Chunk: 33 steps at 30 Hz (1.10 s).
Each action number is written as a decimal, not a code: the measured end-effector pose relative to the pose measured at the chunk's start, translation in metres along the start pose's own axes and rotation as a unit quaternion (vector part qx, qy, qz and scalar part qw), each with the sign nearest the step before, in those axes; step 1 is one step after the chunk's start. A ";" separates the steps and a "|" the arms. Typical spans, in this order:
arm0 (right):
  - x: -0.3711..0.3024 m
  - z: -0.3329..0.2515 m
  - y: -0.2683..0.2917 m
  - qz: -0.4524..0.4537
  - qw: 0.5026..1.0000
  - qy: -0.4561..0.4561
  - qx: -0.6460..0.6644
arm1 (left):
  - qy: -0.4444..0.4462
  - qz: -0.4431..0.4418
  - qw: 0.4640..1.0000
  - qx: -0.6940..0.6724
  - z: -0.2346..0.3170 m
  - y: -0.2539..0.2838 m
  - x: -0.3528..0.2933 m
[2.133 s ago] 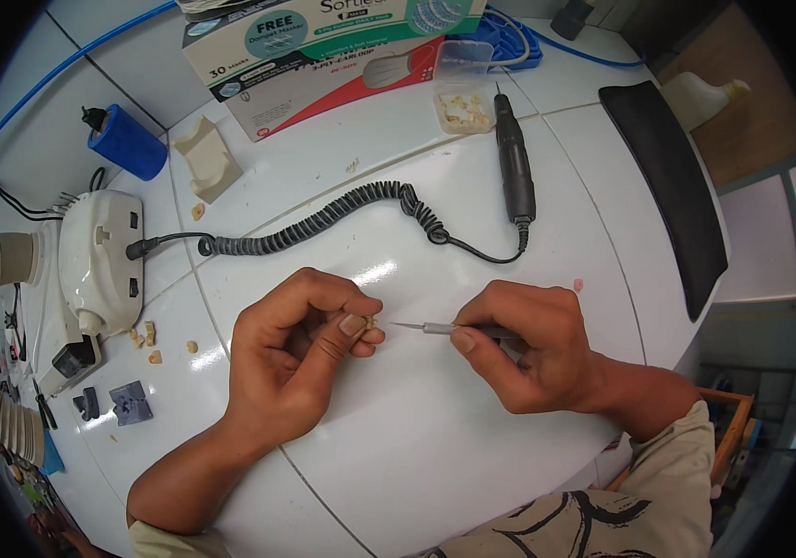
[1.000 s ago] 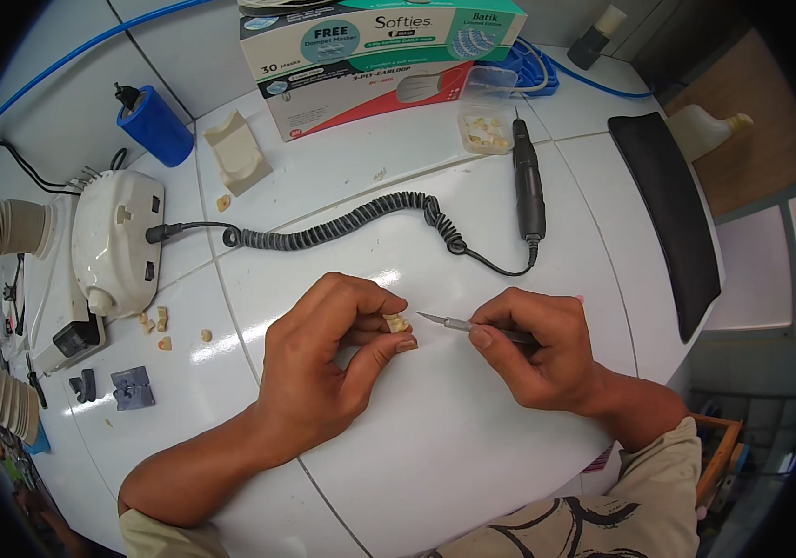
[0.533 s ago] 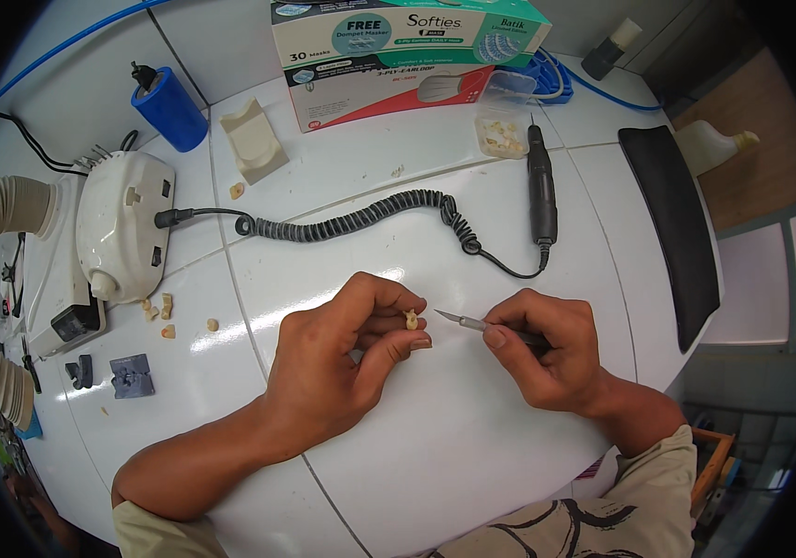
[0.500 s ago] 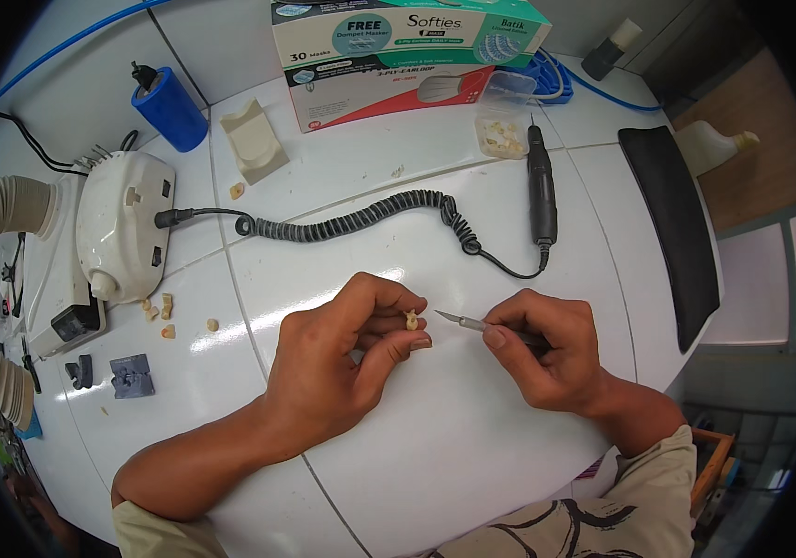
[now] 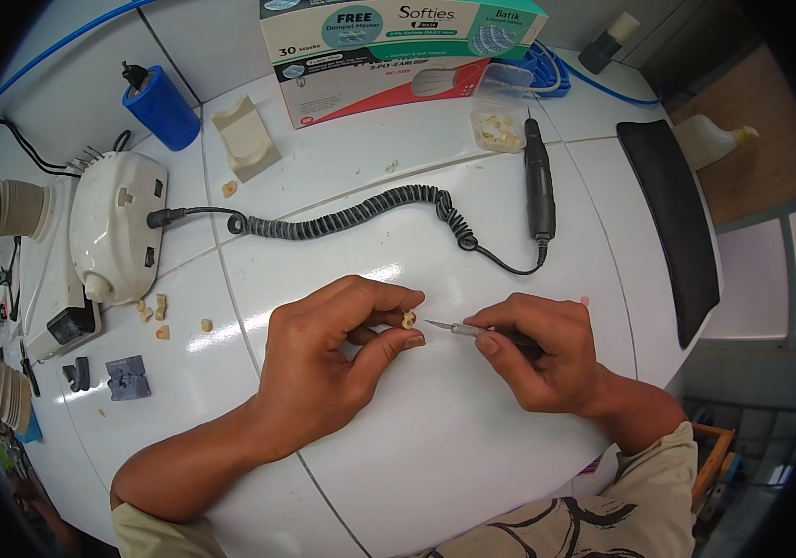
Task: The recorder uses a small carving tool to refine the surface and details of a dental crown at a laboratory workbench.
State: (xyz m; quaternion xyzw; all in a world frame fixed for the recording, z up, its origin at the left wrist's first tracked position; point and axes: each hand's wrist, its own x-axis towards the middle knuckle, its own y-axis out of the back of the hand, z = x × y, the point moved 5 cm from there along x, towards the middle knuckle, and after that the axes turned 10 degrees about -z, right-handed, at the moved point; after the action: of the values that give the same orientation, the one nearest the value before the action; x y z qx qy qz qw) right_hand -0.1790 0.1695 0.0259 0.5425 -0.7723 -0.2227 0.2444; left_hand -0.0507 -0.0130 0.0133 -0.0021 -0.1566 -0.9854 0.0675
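Note:
Between the thumb and fingertips of my left hand (image 5: 319, 358) is pinched a small cream-coloured carved piece (image 5: 408, 320), uneven in shape and partly covered by the fingers. My right hand (image 5: 551, 353) grips a craft knife (image 5: 461, 328) like a pen. Its pointed blade aims left at the carved piece, with a small gap between tip and piece. Both hands are held above the white tabletop (image 5: 398, 446), and the rear of the knife handle is hidden by my right hand.
Beyond my hands lie a black rotary handpiece (image 5: 540, 181) and its coiled cord (image 5: 351, 216). A white control unit (image 5: 119, 228), several small cream pieces (image 5: 160, 307) and a grey block (image 5: 128, 378) are at left. Mask boxes (image 5: 388, 93) and a small clear container (image 5: 498, 128) stand behind.
The knife has shifted slightly left and its blade lies more level, its tip nearer the carved piece. The carved piece seems slightly turned in my left fingers.

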 end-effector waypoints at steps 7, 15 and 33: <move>-0.001 -0.001 -0.002 -0.021 1.000 0.009 -0.017 | 0.029 -0.005 0.998 -0.052 -0.010 -0.003 -0.003; -0.001 0.000 -0.001 -0.015 1.000 0.014 -0.009 | 0.034 -0.005 0.998 -0.044 -0.009 -0.002 -0.002; -0.001 -0.001 -0.003 -0.029 0.999 0.014 -0.022 | 0.021 -0.009 1.000 -0.018 -0.005 -0.001 -0.002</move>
State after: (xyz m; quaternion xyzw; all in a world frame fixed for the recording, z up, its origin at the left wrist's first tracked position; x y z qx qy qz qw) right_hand -0.1755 0.1689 0.0249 0.5621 -0.7477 -0.2389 0.2607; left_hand -0.0484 -0.0130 0.0080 0.0191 -0.1377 -0.9883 0.0622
